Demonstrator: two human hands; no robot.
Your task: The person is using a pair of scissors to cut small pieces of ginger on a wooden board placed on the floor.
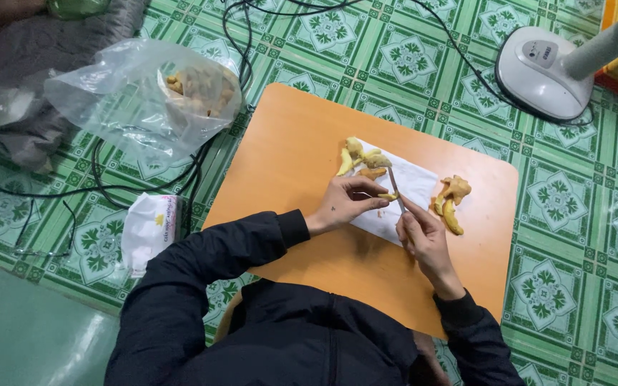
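Note:
On a low orange table (302, 150) lies a white sheet of paper (413, 182). My left hand (345, 204) pinches a small yellow piece of ginger (388, 196) over the paper. My right hand (423, 239) grips a small knife (395, 187), its blade against that piece. A pile of peeled yellow ginger pieces (363, 161) sits at the paper's far left corner. Another clump of ginger (452, 200) rests at the paper's right edge.
A clear plastic bag (144, 93) with more ginger lies on the green patterned floor (559, 214) at left, among black cables (109, 186). A white tissue pack (148, 229) lies beside the table. A white fan base (538, 68) stands at the top right.

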